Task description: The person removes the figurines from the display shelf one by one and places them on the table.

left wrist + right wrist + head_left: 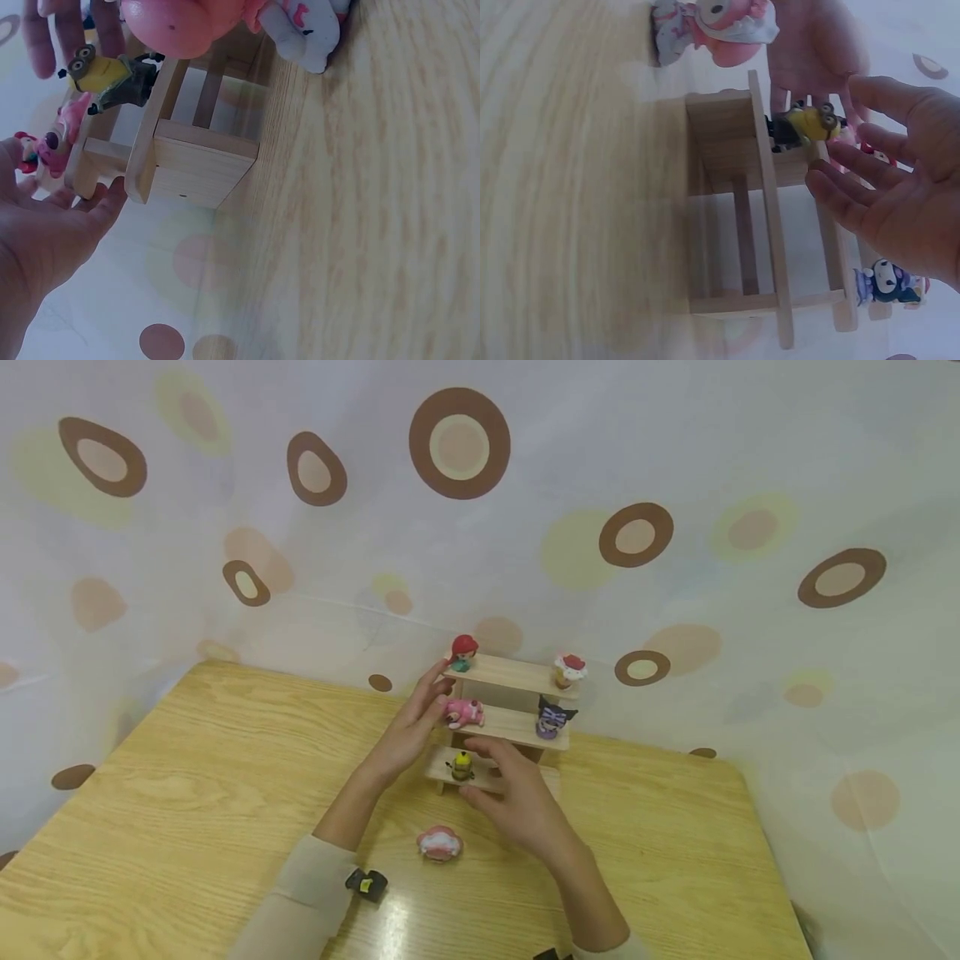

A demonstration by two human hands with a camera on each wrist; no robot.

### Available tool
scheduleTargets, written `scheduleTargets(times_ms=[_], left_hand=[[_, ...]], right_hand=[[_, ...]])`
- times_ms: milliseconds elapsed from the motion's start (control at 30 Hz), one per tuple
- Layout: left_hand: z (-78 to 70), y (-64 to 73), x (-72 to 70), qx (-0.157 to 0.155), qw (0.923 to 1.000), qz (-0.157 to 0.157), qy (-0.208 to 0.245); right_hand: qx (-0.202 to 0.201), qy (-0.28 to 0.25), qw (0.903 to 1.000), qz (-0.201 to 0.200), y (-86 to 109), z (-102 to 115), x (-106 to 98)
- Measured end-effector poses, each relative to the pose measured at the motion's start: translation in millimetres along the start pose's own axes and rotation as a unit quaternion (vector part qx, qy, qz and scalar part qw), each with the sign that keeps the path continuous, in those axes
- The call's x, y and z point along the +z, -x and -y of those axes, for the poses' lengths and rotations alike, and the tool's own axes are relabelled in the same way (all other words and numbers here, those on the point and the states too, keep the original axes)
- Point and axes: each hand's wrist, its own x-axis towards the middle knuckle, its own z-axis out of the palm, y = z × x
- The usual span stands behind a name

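Note:
A small wooden three-tier shelf (pixel 510 672) stands on the table. Beside its left end is my left hand (pixel 408 727), its fingers extended along the ends of the boards, close to a pink bear figurine (pixel 465 712) on the middle tier. My right hand (pixel 525 802) hovers before the bottom tier with thumb and fingers spread, near a yellow minion figurine (pixel 806 125) standing there; I see nothing in its grasp. A red-haired figurine (pixel 463 652) occupies the top tier's left end.
At the top right sits a red-and-white figurine (pixel 570 670); below it is a black-and-purple figurine (pixel 552 718). A pink-and-white figurine (pixel 440 843) stands on the table (pixel 645 860) in front of the shelf. Patterned cloth (pixel 360 543) hangs behind.

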Motion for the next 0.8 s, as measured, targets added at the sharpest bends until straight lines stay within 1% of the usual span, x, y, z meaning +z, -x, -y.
scheduleTargets(times_ms=[100, 233, 433, 633, 733, 800], left_hand=[[0.3, -0.4, 0.7, 0.003, 1.0, 0.003, 0.004], [1.0, -0.9, 1.3, 0.006, 0.9999, 0.006, 0.009], [0.3, -1.0, 1.2, 0.01, 0.9999, 0.004, 0.009], [-1.0, 0.6, 0.8, 0.002, 1.0, -0.003, 0.002], [-0.2, 0.9, 0.5, -0.001, 1.0, -0.007, -0.003], [0.6, 0.7, 0.5, 0.0, 1.0, -0.008, -0.003]], right_hand=[[-0.003, -0.018, 0.9998, 0.007, -1.0, -4, 4], [-0.006, -0.031, 0.9995, 0.006, -2.9, -9, 10], [-0.014, -0.007, 0.9997, -0.017, -6.2, -15, 18], [-0.03, 0.009, 0.9982, -0.051, -8.8, -11, 24], [-0.025, 0.013, 0.998, -0.056, -9.3, -9, 24], [-0.014, 0.017, 0.9982, -0.055, -9.2, -8, 24]])
